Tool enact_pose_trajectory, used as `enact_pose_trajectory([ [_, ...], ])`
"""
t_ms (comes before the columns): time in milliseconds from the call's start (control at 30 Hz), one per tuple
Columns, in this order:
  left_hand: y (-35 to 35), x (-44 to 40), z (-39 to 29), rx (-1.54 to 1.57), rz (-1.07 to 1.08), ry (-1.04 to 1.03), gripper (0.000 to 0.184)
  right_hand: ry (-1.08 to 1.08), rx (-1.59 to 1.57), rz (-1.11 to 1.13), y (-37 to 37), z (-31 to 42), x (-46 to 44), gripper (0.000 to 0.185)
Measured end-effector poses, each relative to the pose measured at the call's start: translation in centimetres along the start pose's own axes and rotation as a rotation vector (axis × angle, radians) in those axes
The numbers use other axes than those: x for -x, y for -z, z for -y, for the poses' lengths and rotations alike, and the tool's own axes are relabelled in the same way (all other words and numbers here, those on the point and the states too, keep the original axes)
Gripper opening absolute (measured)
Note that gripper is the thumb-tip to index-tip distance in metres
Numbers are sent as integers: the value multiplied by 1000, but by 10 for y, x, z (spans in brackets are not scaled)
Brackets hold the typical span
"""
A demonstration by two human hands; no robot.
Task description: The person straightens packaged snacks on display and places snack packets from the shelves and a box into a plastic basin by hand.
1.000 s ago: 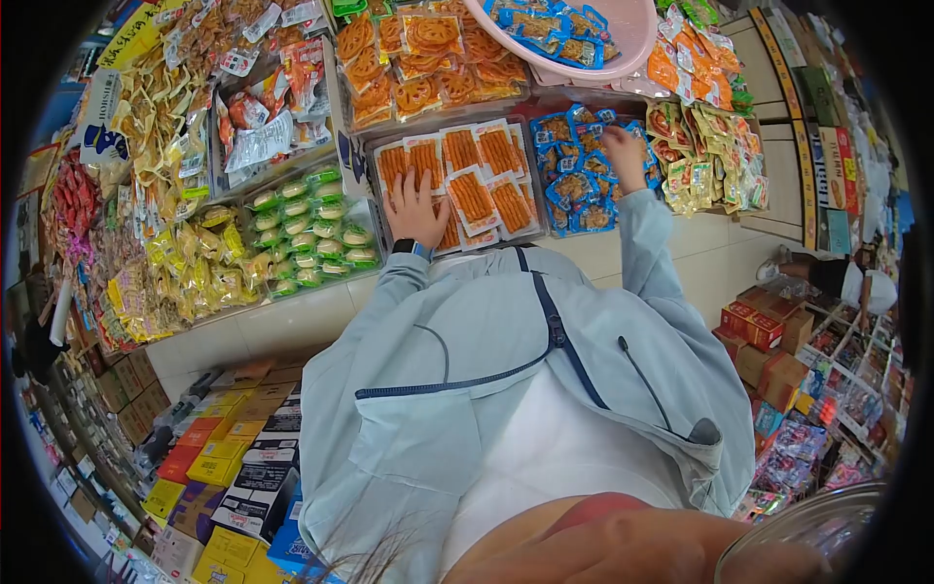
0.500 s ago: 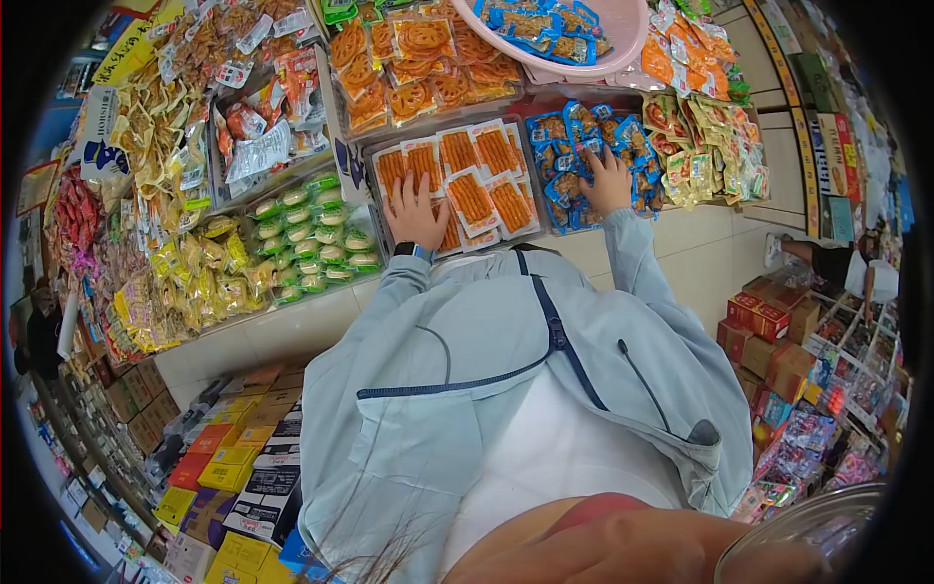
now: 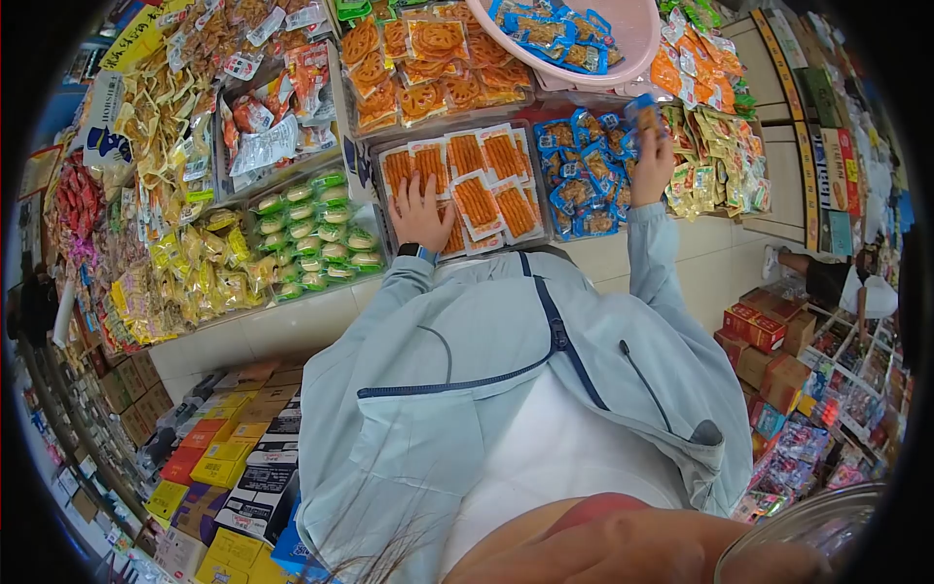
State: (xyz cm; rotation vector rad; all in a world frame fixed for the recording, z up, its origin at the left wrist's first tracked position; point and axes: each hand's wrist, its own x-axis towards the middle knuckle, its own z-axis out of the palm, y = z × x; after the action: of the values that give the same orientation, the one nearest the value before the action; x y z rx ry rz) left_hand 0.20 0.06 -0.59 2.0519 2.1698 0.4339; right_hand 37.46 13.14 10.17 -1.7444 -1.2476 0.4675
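Observation:
My left hand [image 3: 421,214], a dark watch on its wrist, lies with fingers apart on flat clear packets of orange snack sticks [image 3: 477,201] in a clear tray. Raised over the right side of the display, my right hand [image 3: 652,173] pinches a small blue snack packet [image 3: 642,114], slightly blurred. Just left of that hand is a tray of similar blue packets [image 3: 589,180] with brown pieces in them. Other blue packets [image 3: 559,34] lie in a pink basin [image 3: 637,49] behind the tray.
Bags of orange lotus-root slices [image 3: 433,44] fill the tray behind. Green-and-white packs [image 3: 316,234] sit left, yellowish packets [image 3: 720,161] right. Stacked cartons [image 3: 233,467] stand on the floor at lower left, red boxes [image 3: 754,326] at right. A person's leg [image 3: 793,261] shows far right.
My right hand has lifted from the tray of blue packets and moved right, now with one packet in its fingers. My left hand stays on the orange stick packets.

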Motion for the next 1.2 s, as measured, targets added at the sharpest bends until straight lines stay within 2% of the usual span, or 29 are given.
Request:
enact_pose_trajectory([
  [67, 0, 3, -1, 7, 6, 4, 62, 153, -444, -108, -13, 67, -11, 31],
  [133, 1, 1, -1, 15, -1, 4, 62, 402, -338, -128, -29, 86, -37, 37],
  [233, 0, 1, 0, 18, -15, -3, 61, 693, 10, 180, -56, 98, -72, 39],
  [333, 1, 1, 0, 25, 4, 4, 62, 918, 502, 88, -73, 95, -53, 44],
  [367, 1, 0, -1, 28, 7, 7, 62, 924, 404, 82, -71, 94, -45, 44],
  [467, 4, 0, -1, 31, 4, 21, 62, 652, 99, 24, -59, 64, -13, 46],
  [533, 2, 1, -1, 32, 1, 12, 62, 519, 189, 19, -58, 14, 11, 50],
  [600, 4, -1, -1, 36, -6, 7, 62, 381, 570, 39, -54, -32, 41, 56],
  [700, 5, 1, -2, 42, 1, 9, 62, 149, 916, 264, -45, -70, 76, 56],
  [800, 4, 1, -1, 35, 0, 9, 62, 282, 875, 351, -29, -78, 74, 52],
  [900, 4, 2, -1, 34, -6, 1, 62, 366, 722, 340, -21, -92, 55, 41],
  [1000, 4, 0, -2, 40, -11, 6, 61, 255, 460, 233, -13, -88, 30, 31],
  [1033, 5, 0, -2, 42, -7, 8, 61, 296, 385, 96, -13, -82, 22, 31],
  [1067, 6, 0, -3, 44, -2, 10, 61, 194, 272, 71, -11, -74, 7, 32],
  [1100, 6, 0, -2, 45, -10, 7, 61, 87, 160, 45, -5, -56, -5, 33],
  [1200, 4, 2, -1, 38, -5, -1, 61, 166, -237, -125, -6, 58, -16, 29],
])
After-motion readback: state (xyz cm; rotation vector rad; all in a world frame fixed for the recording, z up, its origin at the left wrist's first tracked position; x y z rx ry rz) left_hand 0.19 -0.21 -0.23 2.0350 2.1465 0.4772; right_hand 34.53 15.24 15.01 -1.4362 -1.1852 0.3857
